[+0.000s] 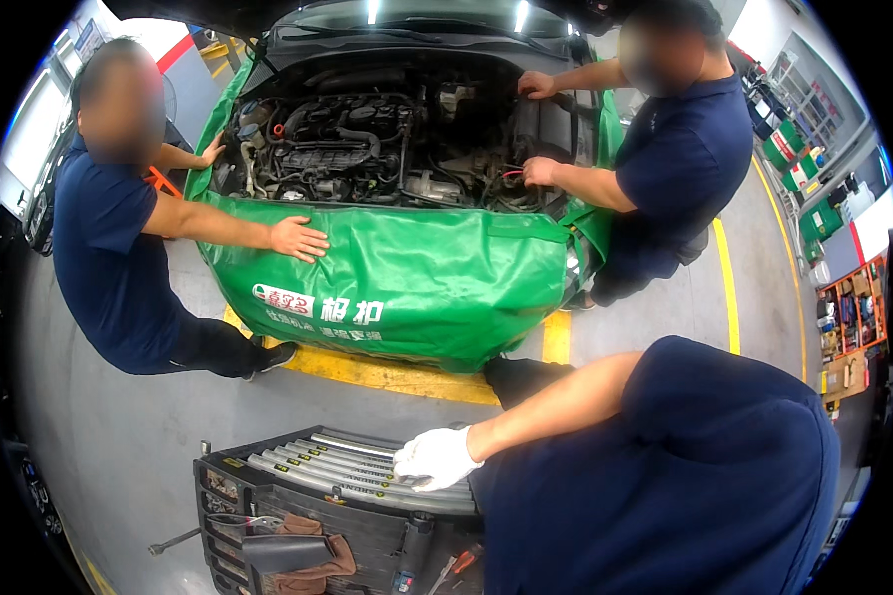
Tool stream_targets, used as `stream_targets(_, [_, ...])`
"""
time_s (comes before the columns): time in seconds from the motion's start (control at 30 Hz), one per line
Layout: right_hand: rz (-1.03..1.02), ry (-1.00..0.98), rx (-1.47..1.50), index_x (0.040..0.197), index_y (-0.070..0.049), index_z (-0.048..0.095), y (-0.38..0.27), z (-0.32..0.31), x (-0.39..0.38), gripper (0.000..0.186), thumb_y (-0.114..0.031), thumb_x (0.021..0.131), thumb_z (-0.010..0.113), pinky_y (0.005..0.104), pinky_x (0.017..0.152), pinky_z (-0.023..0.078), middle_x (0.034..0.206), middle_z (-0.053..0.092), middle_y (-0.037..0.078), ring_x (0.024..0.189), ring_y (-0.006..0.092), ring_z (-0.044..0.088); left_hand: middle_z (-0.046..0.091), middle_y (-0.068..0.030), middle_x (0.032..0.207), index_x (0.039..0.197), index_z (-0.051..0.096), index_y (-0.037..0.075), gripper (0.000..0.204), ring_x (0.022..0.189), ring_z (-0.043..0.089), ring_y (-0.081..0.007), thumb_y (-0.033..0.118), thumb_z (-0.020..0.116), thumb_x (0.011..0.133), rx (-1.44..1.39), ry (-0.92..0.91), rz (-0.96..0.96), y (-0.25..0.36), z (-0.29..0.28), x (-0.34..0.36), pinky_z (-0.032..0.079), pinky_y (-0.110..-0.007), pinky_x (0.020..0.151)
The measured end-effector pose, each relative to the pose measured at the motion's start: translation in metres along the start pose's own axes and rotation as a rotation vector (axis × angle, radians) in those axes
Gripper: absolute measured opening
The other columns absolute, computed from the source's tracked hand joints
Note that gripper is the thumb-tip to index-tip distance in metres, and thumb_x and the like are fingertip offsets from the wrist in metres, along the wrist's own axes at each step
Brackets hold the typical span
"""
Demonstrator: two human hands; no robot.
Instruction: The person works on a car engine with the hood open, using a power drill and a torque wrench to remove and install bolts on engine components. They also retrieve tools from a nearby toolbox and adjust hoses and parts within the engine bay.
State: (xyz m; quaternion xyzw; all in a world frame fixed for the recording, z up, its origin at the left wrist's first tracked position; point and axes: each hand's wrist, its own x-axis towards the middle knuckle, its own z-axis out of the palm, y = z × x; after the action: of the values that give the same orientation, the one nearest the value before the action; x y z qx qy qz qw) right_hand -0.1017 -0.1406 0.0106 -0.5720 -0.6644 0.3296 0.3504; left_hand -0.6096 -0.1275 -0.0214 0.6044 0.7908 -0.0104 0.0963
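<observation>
My right hand (pixel 437 459), in a white glove, reaches in from the lower right over a black tool cart (pixel 367 526). It lies against silver bars (pixel 332 474), which look like drawer handles. Its fingers are curled down and partly hidden, so whatever they hold cannot be made out. No part of my left hand appears. On the cart are a brown cloth (pixel 332 565), a dark grey curved piece (pixel 288 551), a black cylinder (pixel 414 545) and a red-handled screwdriver (pixel 466 560).
Ahead, a car's engine bay (pixel 367 139) is exposed behind a green cover (pixel 387 268). One person (pixel 119 228) on the left rests a hand (pixel 299 239) on the cover. Another person (pixel 680 149) on the right has both hands at the engine bay. Orange shelving (pixel 856 307) stands far right.
</observation>
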Motion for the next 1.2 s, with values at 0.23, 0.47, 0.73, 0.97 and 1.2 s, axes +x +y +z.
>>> stream_targets(0.23, [0.037, 0.01, -0.029, 0.113, -0.007, 0.064, 0.01, -0.022, -0.004, 0.029, -0.025, 0.09, 0.071, 0.047, 0.085, 0.055, 0.104, 0.065, 0.015, 0.098, 0.0385, 0.066, 0.068, -0.026, 0.129, 0.135, 0.061, -0.003, 0.048, 0.117, 0.068, -0.0376, 0.025, 0.069, 0.097, -0.009, -0.025, 0.079, 0.043, 0.012, 0.021, 0.054, -0.043, 0.1])
stream_targets(0.47, [0.094, 0.079, 0.011, 0.113, -0.009, 0.065, 0.03, -0.055, -0.018, 0.028, -0.027, 0.091, 0.069, 0.0481, 0.086, 0.055, 0.103, 0.065, 0.014, 0.1, 0.0379, 0.066, 0.067, -0.0267, 0.131, 0.139, 0.058, -0.005, 0.049, 0.12, 0.067, -0.0367, 0.021, 0.067, 0.099, 0.001, -0.051, 0.15, 0.08, 0.021, 0.033, 0.054, -0.043, 0.102])
stream_targets(0.73, [0.543, 0.123, -0.078, 0.124, -0.008, 0.07, 0.051, -0.207, -0.048, 0.044, -0.041, 0.095, 0.064, 0.0484, 0.103, 0.051, 0.122, 0.069, 0.021, 0.119, 0.0401, 0.064, 0.068, -0.0263, 0.131, 0.139, 0.057, -0.008, 0.048, 0.12, 0.067, -0.0347, 0.015, 0.063, 0.097, -0.285, -0.216, 0.144, 0.086, 0.053, 0.077, 0.053, -0.042, 0.102])
stream_targets(0.97, [0.555, 0.075, 0.065, 0.125, -0.002, 0.068, 0.197, -0.232, -0.014, 0.027, -0.011, 0.1, 0.069, 0.0342, 0.098, 0.055, 0.118, 0.073, 0.014, 0.107, 0.0205, 0.07, 0.068, -0.0239, 0.118, 0.126, 0.067, 0.008, 0.034, 0.115, 0.065, -0.042, 0.02, 0.064, 0.095, 0.005, 0.113, -0.378, 0.148, -0.05, -0.005, 0.052, -0.048, 0.1])
stream_targets(1.2, [0.508, -0.132, 0.112, 0.117, -0.001, 0.072, 0.172, -0.18, 0.023, 0.022, -0.013, 0.099, 0.069, 0.0292, 0.084, 0.055, 0.101, 0.074, 0.007, 0.089, 0.013, 0.067, 0.072, -0.0178, 0.106, 0.111, 0.072, 0.005, 0.019, 0.1, 0.07, -0.0375, 0.014, 0.069, 0.094, -0.388, 0.37, -0.327, 0.165, -0.023, -0.118, 0.056, -0.044, 0.09])
